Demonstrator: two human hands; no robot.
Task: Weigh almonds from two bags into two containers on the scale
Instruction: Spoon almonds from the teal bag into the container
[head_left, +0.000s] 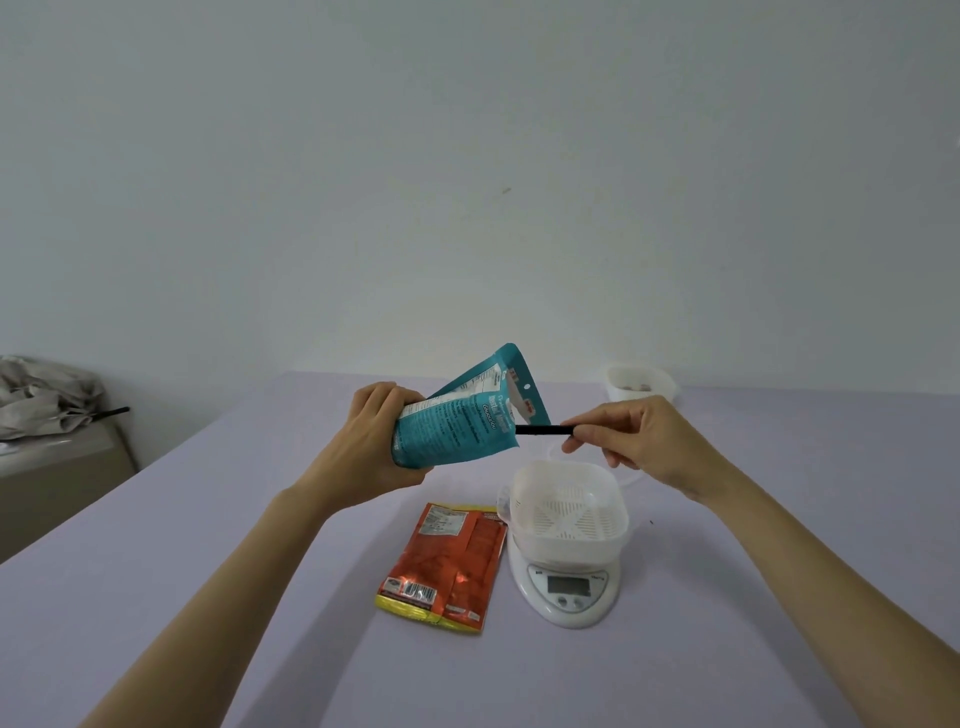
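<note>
Head view: the left grip (363, 447), fingers curled round the lower part, holds the teal bag (457, 421) tilted in the air above the lilac bench (208, 571), its opened top towards the right grip (639, 441), which pinches one end of a thin black stick (545, 430) whose other end meets the bag's mouth. Below the right grip, a white container (569, 509) with a slotted base sits on the white scale (569, 592); the red bag (447, 561) lies flat just left of the scale. A second white container (641, 387), holding a few brownish pieces, stands at the far edge of the bench.
</note>
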